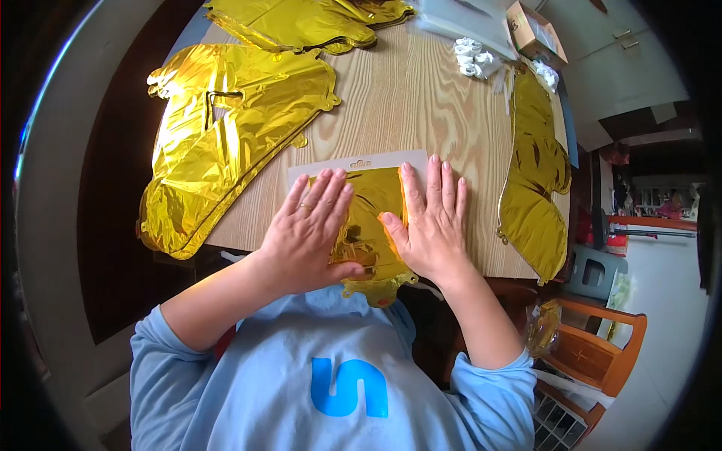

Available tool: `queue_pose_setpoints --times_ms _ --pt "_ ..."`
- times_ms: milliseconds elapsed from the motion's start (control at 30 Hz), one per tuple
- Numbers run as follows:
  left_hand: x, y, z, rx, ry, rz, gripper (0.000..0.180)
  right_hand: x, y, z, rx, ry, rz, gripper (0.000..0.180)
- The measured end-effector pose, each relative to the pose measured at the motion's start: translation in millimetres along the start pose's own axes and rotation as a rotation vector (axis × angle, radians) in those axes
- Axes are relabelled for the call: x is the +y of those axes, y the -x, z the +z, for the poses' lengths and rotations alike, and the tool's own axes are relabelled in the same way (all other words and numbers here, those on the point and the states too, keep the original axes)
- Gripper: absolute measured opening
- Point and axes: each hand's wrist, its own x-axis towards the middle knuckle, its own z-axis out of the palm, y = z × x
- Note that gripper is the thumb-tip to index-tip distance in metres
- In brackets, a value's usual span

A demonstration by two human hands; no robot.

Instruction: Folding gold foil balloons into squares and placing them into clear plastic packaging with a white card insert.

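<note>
A folded gold foil balloon (372, 197) lies at the table's near edge on a pale card (320, 164), whose top strip has a hanging slot. The balloon's tabbed lower end hangs over the edge towards me. My left hand (307, 231) presses flat along the balloon's left side, fingers stretched out. Across from it, my right hand (435, 225) rests flat on the right side, fingers extended and thumb on the foil. An orange-tinted fold shows beside the right thumb. Both palms hide parts of the balloon and card.
Flat gold foil balloons lie at the left (248, 124), the far side (297, 26) and the right edge (532, 180) of the wooden table (380, 113). Clear plastic sleeves (466, 19), white bundles (472, 59) and a cardboard box (535, 34) sit far right. A wooden chair (628, 346) stands right.
</note>
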Motion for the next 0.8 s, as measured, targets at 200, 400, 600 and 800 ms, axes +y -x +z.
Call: queue_pose_setpoints --times_ms 200,400,600,800 --pt "-47 7 -17 0.247 0.516 -0.19 0.056 1 0 -1 -0.027 -0.005 0.002 0.08" --pt "-65 -35 -46 -0.008 0.755 -0.444 0.039 3 1 -2 -0.041 -0.023 0.003 0.079" --pt "-63 -49 -47 -0.108 0.662 -0.413 0.033 1 1 -2 -0.032 -0.012 0.01 0.078" --pt "-61 -42 -37 0.002 0.625 -0.387 0.027 -7 -4 -10 0.037 -0.028 -0.006 0.078"
